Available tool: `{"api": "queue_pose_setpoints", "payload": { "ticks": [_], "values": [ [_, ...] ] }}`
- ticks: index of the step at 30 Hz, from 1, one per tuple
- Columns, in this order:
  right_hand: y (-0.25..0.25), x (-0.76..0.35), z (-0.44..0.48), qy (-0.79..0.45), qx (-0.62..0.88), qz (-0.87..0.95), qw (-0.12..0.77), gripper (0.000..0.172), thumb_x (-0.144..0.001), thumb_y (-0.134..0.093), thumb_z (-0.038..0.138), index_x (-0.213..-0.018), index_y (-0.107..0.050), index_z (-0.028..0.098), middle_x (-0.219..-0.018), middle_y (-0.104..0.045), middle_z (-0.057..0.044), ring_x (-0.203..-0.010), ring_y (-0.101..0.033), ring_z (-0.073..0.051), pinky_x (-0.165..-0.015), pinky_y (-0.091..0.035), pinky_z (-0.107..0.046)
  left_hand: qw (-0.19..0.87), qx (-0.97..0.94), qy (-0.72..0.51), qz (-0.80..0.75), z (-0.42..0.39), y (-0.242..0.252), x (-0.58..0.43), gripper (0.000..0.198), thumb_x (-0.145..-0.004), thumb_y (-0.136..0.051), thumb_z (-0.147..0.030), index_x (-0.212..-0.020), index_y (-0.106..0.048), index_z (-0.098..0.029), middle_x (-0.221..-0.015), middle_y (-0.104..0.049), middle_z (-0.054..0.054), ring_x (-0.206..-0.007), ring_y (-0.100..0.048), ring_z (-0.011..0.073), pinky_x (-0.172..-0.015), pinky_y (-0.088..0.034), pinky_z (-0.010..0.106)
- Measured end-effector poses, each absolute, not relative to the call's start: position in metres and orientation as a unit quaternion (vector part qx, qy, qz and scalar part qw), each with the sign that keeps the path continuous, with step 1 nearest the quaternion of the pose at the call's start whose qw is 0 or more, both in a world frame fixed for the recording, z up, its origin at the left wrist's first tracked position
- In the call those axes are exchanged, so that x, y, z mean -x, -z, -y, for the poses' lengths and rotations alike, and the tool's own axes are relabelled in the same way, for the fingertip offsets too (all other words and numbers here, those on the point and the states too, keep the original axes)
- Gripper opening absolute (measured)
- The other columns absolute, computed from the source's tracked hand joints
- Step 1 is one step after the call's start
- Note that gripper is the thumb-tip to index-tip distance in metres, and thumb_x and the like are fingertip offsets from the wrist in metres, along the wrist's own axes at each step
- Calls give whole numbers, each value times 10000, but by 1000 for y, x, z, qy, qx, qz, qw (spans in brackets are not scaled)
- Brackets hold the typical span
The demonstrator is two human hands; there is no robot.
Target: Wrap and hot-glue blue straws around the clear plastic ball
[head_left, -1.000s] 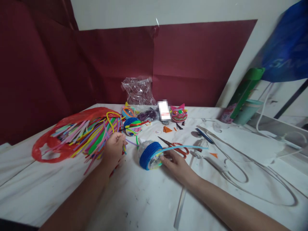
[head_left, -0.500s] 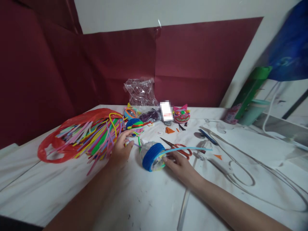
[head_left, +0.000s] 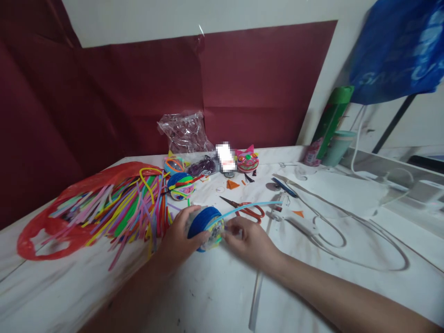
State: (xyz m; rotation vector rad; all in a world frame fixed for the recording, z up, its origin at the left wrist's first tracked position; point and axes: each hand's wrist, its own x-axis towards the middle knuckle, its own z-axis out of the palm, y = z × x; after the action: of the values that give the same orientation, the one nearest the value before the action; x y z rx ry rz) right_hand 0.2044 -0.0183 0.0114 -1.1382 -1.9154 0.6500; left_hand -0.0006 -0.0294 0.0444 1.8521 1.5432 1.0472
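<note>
A round ball (head_left: 205,223) stands on the table, its middle wound with blue pipe cleaner and its right end speckled with yellow and green. My left hand (head_left: 180,238) grips it from the left, thumb on the near side. A light blue pipe cleaner (head_left: 248,206) runs from the ball's upper side out to the right, its far end free. With fingers pinched together, my right hand (head_left: 248,243) is at the ball's right end; what lies between the fingertips is hidden. Just behind are orange-handled scissors (head_left: 251,212), blades partly apart.
A red plastic bag (head_left: 38,222) of many coloured pipe cleaners (head_left: 128,203) lies left. Decorated balls (head_left: 180,186) and a pink cat-like one (head_left: 247,160) stand behind. On the right lie a glue gun (head_left: 300,223) with its looping cord, a blue pen-like tool (head_left: 286,187) and orange scraps (head_left: 232,185).
My left hand has moved from beside the pipe cleaners onto the ball and grips it. The right fingers have closed at its right end. The camera view has turned right.
</note>
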Motion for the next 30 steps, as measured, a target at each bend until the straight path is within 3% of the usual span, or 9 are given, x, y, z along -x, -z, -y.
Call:
{"api": "queue_pose_setpoints", "payload": {
  "ticks": [3, 6, 8, 12, 21, 30],
  "values": [
    [-28, -211, 24, -121, 375, 804, 445, 149, -847, -538, 250, -722, -588, 186, -626, -603, -18, -584, -545, -149, -557, -426, -276, 274, -685, -387, -553, 29, -46, 3, 585, -682, -674, -334, -1222, -497, -194, -1206, -601, 126, -1125, -561, 317, -945, -439, 458],
    [-37, -214, 25, 4, 291, 827, 481, 95, -873, -526, 215, -932, -592, 180, -913, -654, -96, -880, -576, -223, -775, -439, -379, 262, -709, -391, -525, 29, -44, 3, 589, -669, -692, -336, -1211, -504, -199, -1224, -595, 130, -1138, -555, 318, -956, -431, 457],
    [-36, -215, 22, 25, 297, 832, 468, 139, -878, -542, 212, -1008, -572, 177, -973, -651, -112, -929, -568, -242, -817, -421, -413, 249, -723, -390, -513, 30, -43, 2, 582, -673, -690, -335, -1208, -505, -197, -1248, -578, 136, -1158, -540, 318, -976, -414, 466],
    [-25, -213, 18, -35, 313, 834, 453, 86, -907, -503, 212, -886, -580, 179, -769, -648, -67, -734, -592, -199, -693, -454, -341, 230, -736, -377, -512, 30, -43, 2, 569, -684, -677, -318, -1212, -499, -199, -1271, -558, 136, -1196, -508, 318, -1007, -382, 484],
    [-21, -208, 21, -156, 362, 798, 456, 50, -856, -546, 186, -824, -583, 194, -750, -641, -41, -684, -613, -166, -628, -487, -271, 185, -783, -355, -476, 28, -40, 3, 553, -701, -661, -347, -1214, -497, -224, -1316, -510, 123, -1274, -423, 313, -1054, -333, 499],
    [-26, -204, 24, -196, 399, 774, 451, 54, -802, -591, 144, -770, -584, 187, -700, -614, -9, -636, -590, -142, -610, -470, -243, 173, -801, -339, -462, 28, -36, 2, 567, -734, -647, -379, -1241, -444, -226, -1332, -470, 120, -1289, -391, 292, -1072, -307, 481]
  ]
}}
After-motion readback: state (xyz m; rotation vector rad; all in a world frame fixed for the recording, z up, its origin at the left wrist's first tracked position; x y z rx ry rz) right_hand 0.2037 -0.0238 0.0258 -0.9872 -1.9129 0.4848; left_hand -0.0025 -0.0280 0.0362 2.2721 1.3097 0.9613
